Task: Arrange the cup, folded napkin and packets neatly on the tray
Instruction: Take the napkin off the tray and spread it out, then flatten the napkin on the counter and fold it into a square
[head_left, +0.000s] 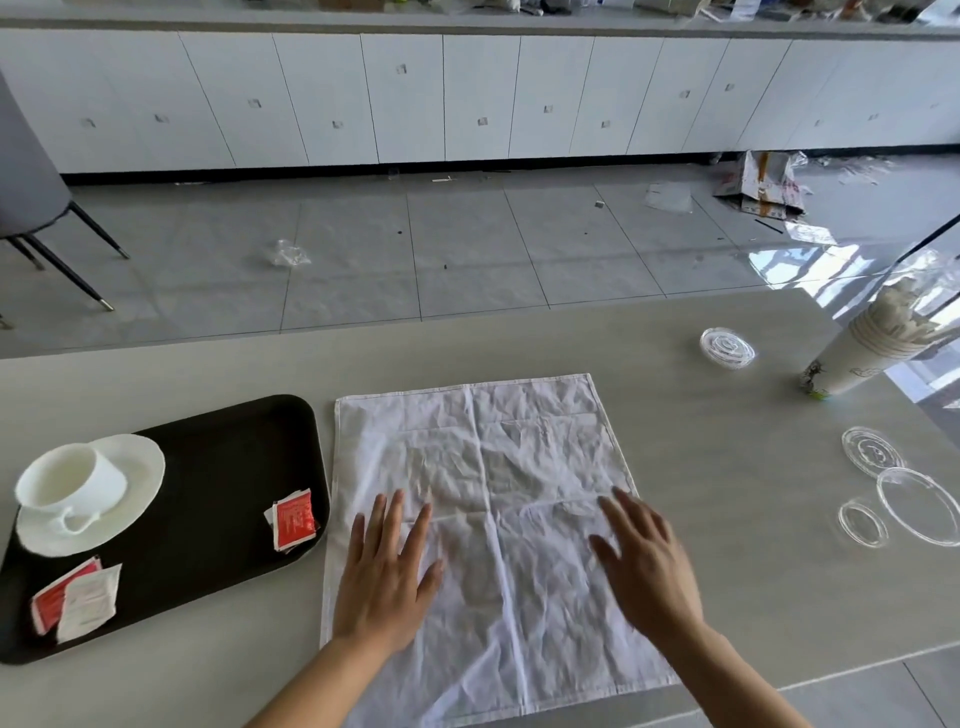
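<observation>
Both hands flat on the napkin (483, 519), palms down, fingers spread apart and gripping nothing, probably smoothing creases before folding. Left hand (387, 577) sits on the near-left part, right hand (644, 566) on the near-right, slightly blurred. Napkin lies fully unfolded on the counter (727, 597), so the folding step is not yet done. Left of the left fingers, the tray (223, 467) already holds packets (78, 597) at its near corner, more packets (295, 519) by its right edge, and the cup (72, 478) on a saucer (140, 467) further back. Clear lids (904, 493) lie right of the right fingers; paper cups (862, 353) stand beyond.
</observation>
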